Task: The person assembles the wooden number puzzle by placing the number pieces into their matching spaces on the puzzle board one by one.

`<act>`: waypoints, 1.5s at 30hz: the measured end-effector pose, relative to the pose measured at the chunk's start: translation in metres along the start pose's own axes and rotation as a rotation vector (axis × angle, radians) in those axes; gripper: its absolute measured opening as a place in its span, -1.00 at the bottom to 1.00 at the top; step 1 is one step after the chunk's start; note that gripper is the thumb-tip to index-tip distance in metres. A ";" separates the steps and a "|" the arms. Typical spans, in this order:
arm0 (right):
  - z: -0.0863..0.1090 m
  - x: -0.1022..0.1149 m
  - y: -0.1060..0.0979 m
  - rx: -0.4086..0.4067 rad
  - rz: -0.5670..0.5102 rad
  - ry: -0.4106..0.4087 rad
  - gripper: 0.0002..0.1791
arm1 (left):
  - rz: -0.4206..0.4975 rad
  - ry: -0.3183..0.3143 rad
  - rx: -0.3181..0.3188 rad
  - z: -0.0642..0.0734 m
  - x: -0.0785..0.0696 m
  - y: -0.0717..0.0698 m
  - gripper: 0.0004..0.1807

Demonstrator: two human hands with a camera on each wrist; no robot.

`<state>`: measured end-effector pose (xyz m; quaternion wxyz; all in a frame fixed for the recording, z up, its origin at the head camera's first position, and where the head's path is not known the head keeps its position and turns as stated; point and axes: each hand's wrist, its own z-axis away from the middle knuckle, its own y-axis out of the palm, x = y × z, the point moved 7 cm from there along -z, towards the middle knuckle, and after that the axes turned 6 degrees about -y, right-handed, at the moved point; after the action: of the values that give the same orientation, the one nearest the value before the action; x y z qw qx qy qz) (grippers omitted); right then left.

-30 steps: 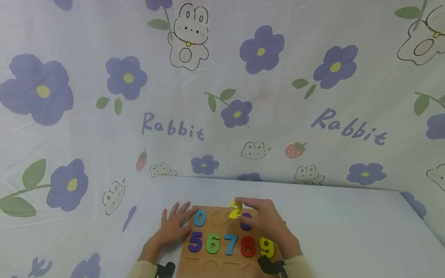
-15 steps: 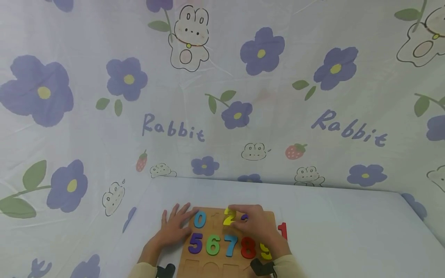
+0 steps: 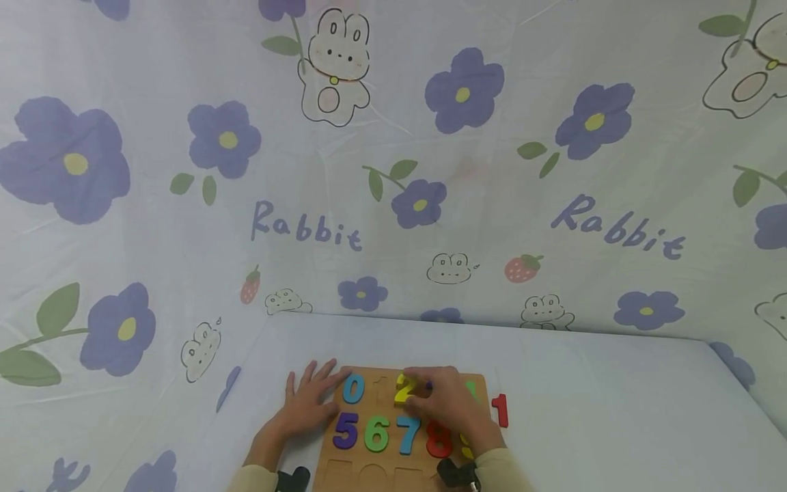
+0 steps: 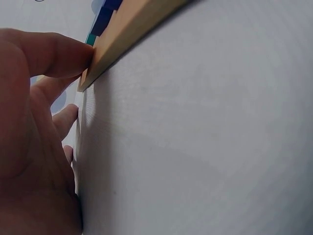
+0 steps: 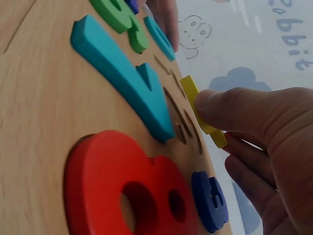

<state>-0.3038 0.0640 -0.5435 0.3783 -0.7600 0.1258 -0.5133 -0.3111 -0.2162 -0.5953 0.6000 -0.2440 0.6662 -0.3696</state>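
In the head view, my right hand (image 3: pixel 451 403) pinches a yellow number 2 (image 3: pixel 404 391) between thumb and fingers over the top row of a wooden number board (image 3: pixel 369 465). The right wrist view shows the yellow 2 (image 5: pixel 189 87) tilted above the recess, apart from the wood. My left hand (image 3: pixel 305 404) lies at the board's left edge with its fingers spread; in the left wrist view, its thumb (image 4: pixel 63 54) touches the board's side (image 4: pixel 122 36). A blue 0 (image 3: pixel 353 388) sits left of a bare recess. The purple 3 (image 3: pixel 429 385) is mostly hidden by my right hand.
A red 1 (image 3: pixel 501 410) lies on the white table (image 3: pixel 615 410) by the board's right edge. The second row holds a purple 5 (image 3: pixel 346 432), green 6 (image 3: pixel 377 434), blue 7 (image 3: pixel 408 435), red 8 (image 3: pixel 438 441) and a partly covered yellow 9 (image 3: pixel 467 447). Shape recesses lie below.
My right hand has moved left and down with the yellow 2, bringing it over the recess beside the 3. The red 1 has come into sight. My left hand stays put.
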 end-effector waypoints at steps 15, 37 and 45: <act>-0.003 0.000 0.012 0.033 0.090 -0.038 -0.48 | -0.029 -0.044 0.008 -0.002 0.003 0.001 -0.21; 0.017 0.016 -0.038 -0.062 0.034 -0.062 -0.44 | 0.011 -0.016 0.008 0.005 -0.008 -0.005 -0.19; 0.037 0.000 -0.065 -0.052 -0.008 0.033 -0.44 | -0.007 -0.052 0.050 0.004 -0.010 -0.006 -0.20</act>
<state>-0.2848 0.1252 -0.5047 0.3540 -0.7616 0.1422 -0.5239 -0.3067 -0.2130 -0.5840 0.6219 -0.2408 0.6399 -0.3818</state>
